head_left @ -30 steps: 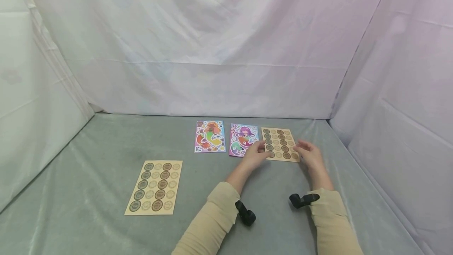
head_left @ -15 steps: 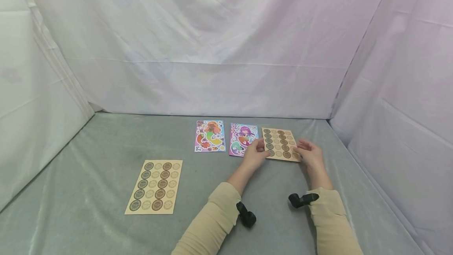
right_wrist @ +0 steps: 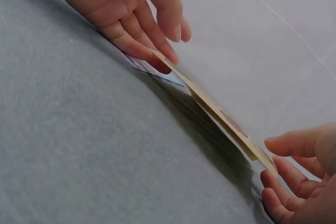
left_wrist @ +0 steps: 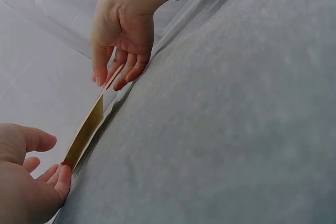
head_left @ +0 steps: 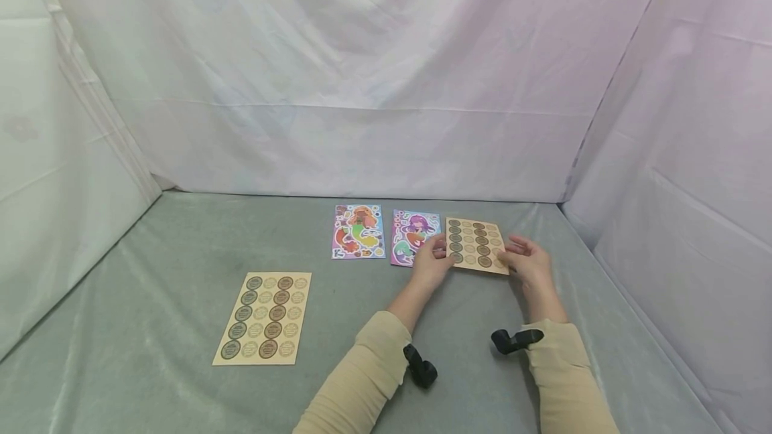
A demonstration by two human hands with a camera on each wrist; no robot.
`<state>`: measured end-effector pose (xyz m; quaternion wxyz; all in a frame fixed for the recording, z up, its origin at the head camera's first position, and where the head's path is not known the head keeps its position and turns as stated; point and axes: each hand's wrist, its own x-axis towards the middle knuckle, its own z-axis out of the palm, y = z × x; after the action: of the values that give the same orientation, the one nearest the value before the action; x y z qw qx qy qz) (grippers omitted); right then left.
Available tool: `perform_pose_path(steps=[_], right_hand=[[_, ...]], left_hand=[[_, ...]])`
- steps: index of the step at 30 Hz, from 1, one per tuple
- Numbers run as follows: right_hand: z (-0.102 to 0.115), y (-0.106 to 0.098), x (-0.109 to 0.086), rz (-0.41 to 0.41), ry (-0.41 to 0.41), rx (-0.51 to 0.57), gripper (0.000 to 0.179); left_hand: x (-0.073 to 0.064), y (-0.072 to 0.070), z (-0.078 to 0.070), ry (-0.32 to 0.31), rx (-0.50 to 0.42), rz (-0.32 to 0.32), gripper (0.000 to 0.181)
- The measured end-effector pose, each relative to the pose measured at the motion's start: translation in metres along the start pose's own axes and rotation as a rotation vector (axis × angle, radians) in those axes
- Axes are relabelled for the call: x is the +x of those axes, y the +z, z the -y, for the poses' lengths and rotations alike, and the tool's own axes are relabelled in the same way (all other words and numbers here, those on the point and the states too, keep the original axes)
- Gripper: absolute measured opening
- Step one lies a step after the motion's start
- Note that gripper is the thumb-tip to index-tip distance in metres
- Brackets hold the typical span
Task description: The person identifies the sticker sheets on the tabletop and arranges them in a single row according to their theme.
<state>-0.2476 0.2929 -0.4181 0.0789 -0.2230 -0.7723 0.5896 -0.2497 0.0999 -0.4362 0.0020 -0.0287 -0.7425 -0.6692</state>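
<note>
A tan sheet of round stickers (head_left: 475,243) is held between both hands at the back right of the table. My left hand (head_left: 429,265) is at its left edge, with the fingers under the sheet and the thumb on the upper side. Opposite it, my right hand (head_left: 531,265) has the right edge between thumb and fingers. In the right wrist view the sheet (right_wrist: 218,113) is raised off the cloth, with a dark shadow below. The left wrist view shows the same sheet (left_wrist: 86,132) nearly edge-on. Behind my left hand, a purple-haired mermaid sticker sheet (head_left: 417,225) is partly covered.
Another tan sheet of round stickers (head_left: 263,319) lies flat at the front left. A mermaid sticker sheet (head_left: 358,232) with orange hair lies at the back. Grey cloth (head_left: 181,253) covers the table, and pale curtains (head_left: 362,72) hang round three sides.
The tan sticker sheet has come up slightly off the table and shifted a little between my hands. My left fingers have closed in on its left edge; the other sheets have stayed still.
</note>
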Motion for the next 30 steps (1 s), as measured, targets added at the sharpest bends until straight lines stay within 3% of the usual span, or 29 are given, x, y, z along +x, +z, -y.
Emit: perform_pose_path(steps=[18,30], right_hand=[[0.004,0.004,-0.001,-0.016,0.000,0.022,0.065],[0.011,0.005,-0.004,-0.027,-0.005,0.024,0.067]], left_hand=[[0.000,-0.001,-0.002,-0.031,-0.040,-0.086,0.054],[0.001,-0.004,-0.005,-0.026,-0.132,-0.093,0.059]])
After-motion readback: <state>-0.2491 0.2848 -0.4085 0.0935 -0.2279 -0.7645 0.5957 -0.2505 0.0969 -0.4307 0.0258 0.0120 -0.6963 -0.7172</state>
